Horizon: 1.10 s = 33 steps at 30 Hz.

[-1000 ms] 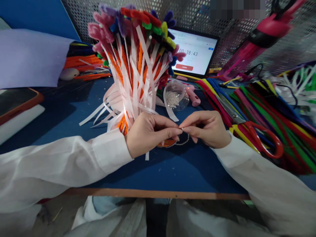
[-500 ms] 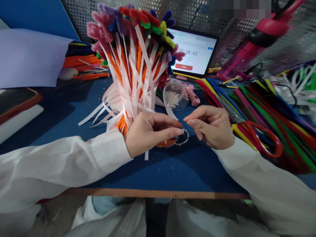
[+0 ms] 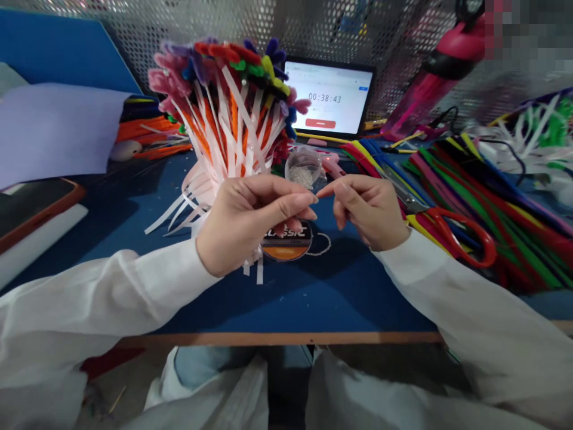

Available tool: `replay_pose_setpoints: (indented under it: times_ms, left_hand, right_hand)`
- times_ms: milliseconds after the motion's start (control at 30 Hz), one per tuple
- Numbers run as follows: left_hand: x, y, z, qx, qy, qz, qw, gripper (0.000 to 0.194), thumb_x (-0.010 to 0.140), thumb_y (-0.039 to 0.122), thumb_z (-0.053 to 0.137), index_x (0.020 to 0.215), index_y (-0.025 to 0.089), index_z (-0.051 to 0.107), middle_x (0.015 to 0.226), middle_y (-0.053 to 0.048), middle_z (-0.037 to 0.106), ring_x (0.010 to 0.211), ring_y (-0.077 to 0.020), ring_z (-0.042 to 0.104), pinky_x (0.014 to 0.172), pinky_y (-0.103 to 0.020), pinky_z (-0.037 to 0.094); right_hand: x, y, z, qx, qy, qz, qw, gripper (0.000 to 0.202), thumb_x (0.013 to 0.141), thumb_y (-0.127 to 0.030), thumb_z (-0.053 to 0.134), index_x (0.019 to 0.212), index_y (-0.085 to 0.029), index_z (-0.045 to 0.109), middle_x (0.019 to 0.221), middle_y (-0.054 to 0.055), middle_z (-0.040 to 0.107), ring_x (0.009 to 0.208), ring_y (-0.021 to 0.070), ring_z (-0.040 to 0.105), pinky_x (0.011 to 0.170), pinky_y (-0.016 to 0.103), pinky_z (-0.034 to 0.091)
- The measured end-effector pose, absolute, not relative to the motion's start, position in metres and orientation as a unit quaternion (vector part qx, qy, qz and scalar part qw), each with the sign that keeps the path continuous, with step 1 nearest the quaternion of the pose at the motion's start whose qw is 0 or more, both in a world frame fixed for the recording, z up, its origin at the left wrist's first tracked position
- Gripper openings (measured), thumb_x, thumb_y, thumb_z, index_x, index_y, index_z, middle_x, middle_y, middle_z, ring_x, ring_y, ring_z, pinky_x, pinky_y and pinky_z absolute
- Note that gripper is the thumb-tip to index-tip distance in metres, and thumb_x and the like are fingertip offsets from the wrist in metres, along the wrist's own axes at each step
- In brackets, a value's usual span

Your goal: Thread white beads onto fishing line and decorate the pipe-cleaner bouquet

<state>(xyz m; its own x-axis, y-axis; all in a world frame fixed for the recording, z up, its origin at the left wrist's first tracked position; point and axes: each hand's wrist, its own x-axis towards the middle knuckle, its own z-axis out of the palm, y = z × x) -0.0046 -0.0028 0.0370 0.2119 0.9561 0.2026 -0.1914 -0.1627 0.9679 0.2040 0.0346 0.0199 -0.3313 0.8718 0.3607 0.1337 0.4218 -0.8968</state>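
"Where does the beaded strand (image 3: 323, 252) lie from the hands?"

"On the surface (image 3: 286, 304), below the meeting fingertips in the view and on the person's side of them. It bows out rightward from the edge of the CLASSIC-labelled spool (image 3: 289, 243)."

"Which hand is nearer its bend?"

"In the view, the right hand (image 3: 373, 212), whose forefinger points left to the other's fingertips; whether it grips anything cannot be told."

"And the left hand (image 3: 244, 218)?"

"Thumb and forefinger pinched together over the spool; anything between them is too small to make out."
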Motion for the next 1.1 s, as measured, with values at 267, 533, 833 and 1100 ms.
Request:
replay_pose_setpoints:
  times_ms: [267, 533, 833, 1100]
  left_hand:
    - [0.015, -0.012, 0.081, 0.541, 0.298, 0.618, 0.487, 0.013, 0.087, 0.014, 0.067, 0.078, 0.020, 0.074, 0.074, 0.005, 0.074, 0.072, -0.0086, 0.074, 0.062, -0.014, 0.057]
    - [0.019, -0.011, 0.114, 0.521, 0.247, 0.676, 0.459, 0.020, 0.092, 0.007, 0.060, 0.079, 0.015, 0.073, 0.074, 0.002, 0.075, 0.070, -0.0076, 0.074, 0.065, -0.013, 0.058]
    - [0.009, -0.003, 0.149, 0.493, 0.201, 0.734, 0.423, 0.023, 0.096, 0.006, 0.054, 0.079, 0.012, 0.070, 0.070, 0.001, 0.075, 0.065, -0.0057, 0.072, 0.061, -0.012, 0.056]
    - [-0.012, 0.009, 0.166, 0.498, 0.193, 0.761, 0.369, 0.018, 0.094, 0.012, 0.059, 0.080, 0.014, 0.071, 0.073, 0.001, 0.075, 0.066, -0.0056, 0.070, 0.064, -0.013, 0.056]
  right_hand:
    - [0.204, 0.044, 0.015, -0.338, -0.724, 0.446, 0.403, 0.048, 0.092, -0.061, 0.053, 0.088, -0.019, 0.076, 0.079, 0.004, 0.072, 0.066, 0.0105, 0.057, 0.055, 0.024, 0.038]
    - [0.200, 0.036, 0.011, -0.255, -0.661, 0.639, 0.299, 0.057, 0.093, -0.066, 0.047, 0.102, -0.018, 0.074, 0.092, 0.007, 0.074, 0.095, 0.0173, 0.067, 0.088, 0.031, 0.049]
    - [0.194, 0.024, 0.021, -0.173, -0.687, 0.671, 0.219, 0.048, 0.081, -0.057, 0.072, 0.103, -0.014, 0.073, 0.074, -0.001, 0.062, 0.068, 0.0088, 0.054, 0.068, 0.024, 0.043]
    - [0.195, 0.021, 0.021, -0.146, -0.721, 0.645, 0.205, 0.042, 0.089, -0.054, 0.063, 0.083, -0.013, 0.070, 0.082, 0.000, 0.056, 0.062, 0.0058, 0.040, 0.058, 0.023, 0.031]
